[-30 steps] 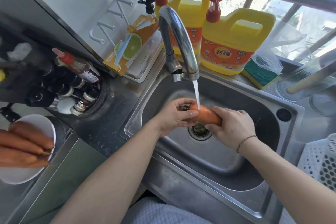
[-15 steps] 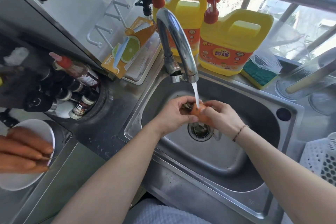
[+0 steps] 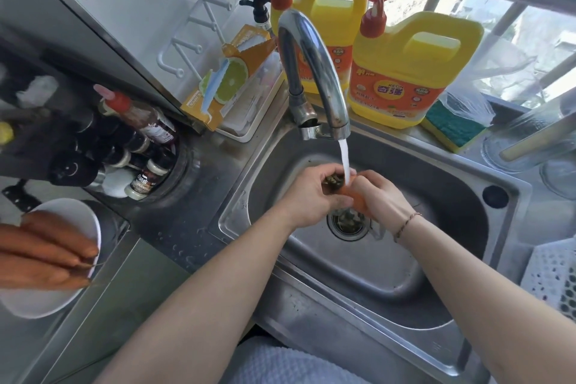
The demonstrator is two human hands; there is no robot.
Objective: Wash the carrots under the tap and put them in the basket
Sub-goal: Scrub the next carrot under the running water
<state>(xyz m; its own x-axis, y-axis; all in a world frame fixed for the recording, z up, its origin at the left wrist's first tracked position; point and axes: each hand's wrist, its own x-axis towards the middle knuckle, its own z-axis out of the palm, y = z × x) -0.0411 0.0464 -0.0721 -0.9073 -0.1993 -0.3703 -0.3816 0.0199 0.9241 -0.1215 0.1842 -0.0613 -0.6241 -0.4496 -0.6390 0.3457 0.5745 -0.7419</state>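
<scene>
Under the tap (image 3: pixel 314 78), both the left hand (image 3: pixel 311 196) and right hand (image 3: pixel 381 196) curled round one wet carrot (image 3: pixel 358 201) (stiff, probably slippery); gripping mid-length seemed safest, the basket (image 3: pixel 548 277) waiting rightward

"KEON" above large Chinese characters on the yellow detergent jug's (image 3: pixel 414 72) orange label

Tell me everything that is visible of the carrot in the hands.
The carrot is orange and wet, mostly hidden. Only a short part shows between the left hand and the right hand, which both grip it. Its dark stem end points toward the tap. The water stream falls on it, above the sink drain.
</scene>
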